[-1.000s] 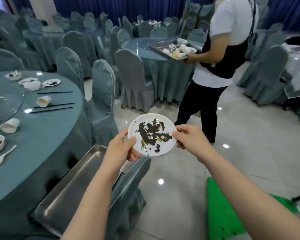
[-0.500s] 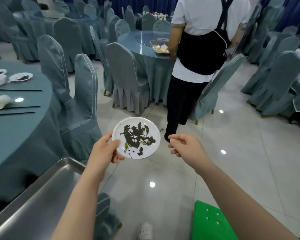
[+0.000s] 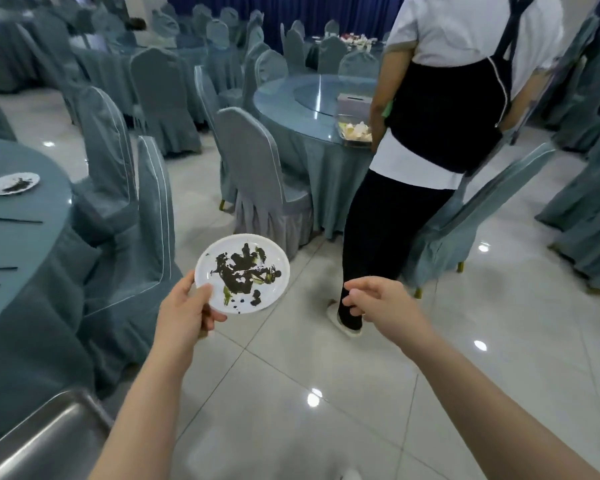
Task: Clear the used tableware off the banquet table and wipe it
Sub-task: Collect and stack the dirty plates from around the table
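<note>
A small white plate (image 3: 257, 259) smeared with dark and green food residue hangs over the tiled floor. My left hand (image 3: 184, 315) grips its near left rim, thumb on top. My right hand (image 3: 383, 301) floats to the right of the plate, apart from it, with fingers loosely curled and holding nothing. The banquet table (image 3: 21, 244) with a blue-grey cloth lies at the left; on it sit another dirty plate (image 3: 13, 183) and black chopsticks (image 3: 11, 220).
A steel tray (image 3: 45, 441) fills the bottom left corner. Covered chairs (image 3: 136, 216) stand between me and the table. A person in a white shirt and black apron (image 3: 440, 109) stands ahead by another round table (image 3: 312, 109), beside a tray of tableware (image 3: 355, 131).
My right hand let go of the plate's right rim and drifted away; the left hand alone holds it. The view swung right, and the other person turned their back and set their tray on the far table.
</note>
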Motion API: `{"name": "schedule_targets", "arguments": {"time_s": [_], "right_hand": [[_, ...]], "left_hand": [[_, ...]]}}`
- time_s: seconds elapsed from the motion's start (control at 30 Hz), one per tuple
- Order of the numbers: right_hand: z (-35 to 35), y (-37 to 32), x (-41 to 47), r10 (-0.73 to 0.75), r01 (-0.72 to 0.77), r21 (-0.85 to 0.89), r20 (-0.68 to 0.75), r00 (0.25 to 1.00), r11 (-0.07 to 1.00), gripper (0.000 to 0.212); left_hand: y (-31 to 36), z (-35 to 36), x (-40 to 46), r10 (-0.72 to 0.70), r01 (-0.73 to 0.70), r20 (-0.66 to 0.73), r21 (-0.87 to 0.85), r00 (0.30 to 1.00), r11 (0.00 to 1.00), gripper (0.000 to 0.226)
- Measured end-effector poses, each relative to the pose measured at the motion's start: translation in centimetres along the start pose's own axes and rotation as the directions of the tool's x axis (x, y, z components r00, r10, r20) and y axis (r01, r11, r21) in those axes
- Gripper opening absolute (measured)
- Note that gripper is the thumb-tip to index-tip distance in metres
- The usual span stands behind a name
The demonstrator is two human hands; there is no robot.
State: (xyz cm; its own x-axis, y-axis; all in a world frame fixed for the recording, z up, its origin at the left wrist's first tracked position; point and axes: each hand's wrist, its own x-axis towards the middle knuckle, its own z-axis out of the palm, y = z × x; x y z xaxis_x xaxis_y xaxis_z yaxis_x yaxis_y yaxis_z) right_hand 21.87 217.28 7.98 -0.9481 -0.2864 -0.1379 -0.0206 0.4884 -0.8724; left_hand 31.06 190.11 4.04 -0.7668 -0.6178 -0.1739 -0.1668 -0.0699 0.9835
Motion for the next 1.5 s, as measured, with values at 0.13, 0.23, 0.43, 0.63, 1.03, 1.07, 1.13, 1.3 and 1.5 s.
{"name": "schedule_targets", "arguments": {"time_s": [0.13,0.23,0.43,0.63,1.03,1.07,1.13,1.3,1.5], "right_hand": [[-1.6,-1.4,9.8,-0.070,0.068,0.023,0.103,0.992,0.997,0.014],[-1.3,-3.1,16.5,-0.117,0.117,0.012,0.245,0.962,0.993,0.014],[3.1,-7.7,27.6,-0.213,0.224,0.022,0.413,0.886,0.974,0.012],[10.6,-14.3,37.2,-0.322,0.327,0.078,0.484,0.814,0.942,0.012],[26.9,-25.6,50.9,-0.336,0.338,0.124,0.637,0.694,0.933,0.016],[28.1,-26.4,51.5,-0.337,0.349,0.118,0.658,0.674,0.930,0.016],[30.8,-28.0,52.4,-0.345,0.361,0.130,0.693,0.633,0.923,0.017],[36.9,-31.0,54.5,-0.377,0.366,0.188,0.738,0.560,0.911,0.020],[44.5,-34.5,59.6,-0.394,0.435,0.203,0.822,0.411,0.877,0.018]], "left_hand": [[1.4,2.7,4.3,0.012,-0.021,-0.134,-0.068,0.991,0.997,0.036],[3.0,3.6,7.3,0.045,-0.060,-0.266,-0.050,0.963,0.997,0.038],[6.3,2.9,13.5,0.090,-0.110,-0.433,-0.021,0.897,0.994,0.037],[8.2,-1.3,21.2,0.128,-0.204,-0.551,-0.079,0.825,0.976,0.032],[9.1,-12.6,36.8,0.058,-0.187,-0.688,-0.114,0.723,0.976,0.032],[9.1,-13.3,37.3,0.043,-0.179,-0.700,-0.123,0.713,0.976,0.033],[9.0,-14.7,38.0,0.017,-0.161,-0.731,-0.127,0.682,0.979,0.035],[8.4,-17.4,38.7,-0.034,-0.129,-0.809,-0.135,0.587,0.982,0.036],[8.0,-18.7,42.3,-0.100,-0.119,-0.895,-0.167,0.435,0.979,0.037]]}}
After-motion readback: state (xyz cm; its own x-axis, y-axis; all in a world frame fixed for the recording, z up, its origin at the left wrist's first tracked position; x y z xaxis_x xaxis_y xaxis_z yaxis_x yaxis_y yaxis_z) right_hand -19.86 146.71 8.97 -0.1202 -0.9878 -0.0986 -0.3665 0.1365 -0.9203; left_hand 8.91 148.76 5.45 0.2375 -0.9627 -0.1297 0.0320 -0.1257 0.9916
